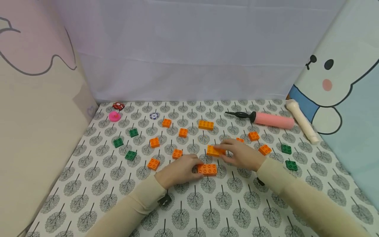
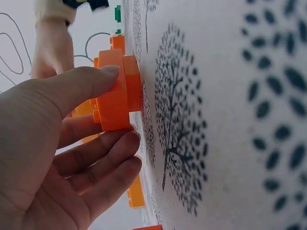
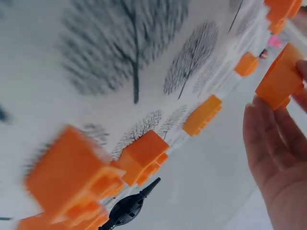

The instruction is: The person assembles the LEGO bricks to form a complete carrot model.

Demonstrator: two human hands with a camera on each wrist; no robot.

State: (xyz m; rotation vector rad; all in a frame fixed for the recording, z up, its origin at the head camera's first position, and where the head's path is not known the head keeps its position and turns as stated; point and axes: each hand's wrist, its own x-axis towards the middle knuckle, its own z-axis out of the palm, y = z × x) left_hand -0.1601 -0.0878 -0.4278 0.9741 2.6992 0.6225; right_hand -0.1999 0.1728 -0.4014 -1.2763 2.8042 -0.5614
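My left hand [image 1: 181, 169] pinches a bright orange toy building brick [image 1: 207, 170] between thumb and fingers. Seen from the left wrist, that long orange brick [image 2: 112, 91] has its studs facing away from the cloth, and another orange brick [image 2: 133, 81] lies directly beneath it. My right hand [image 1: 241, 154] grips a yellow-orange long brick [image 1: 214, 151], just beyond and to the right of the left hand's one. From the right wrist, this brick [image 3: 280, 79] appears tilted and raised above the cloth, with the fingertips along its side.
Several orange bricks [image 1: 154, 142] and green bricks [image 1: 130, 155] lie scattered on the tree-patterned cloth [image 1: 195, 204]. Farther back are a yellow-orange long brick [image 1: 206, 125], pink duck [image 1: 114, 116], red toy car [image 1: 118, 106], poker chip [image 1: 154, 116], pink balloon pump [image 1: 272, 120] and cream-coloured stick [image 1: 302, 121].
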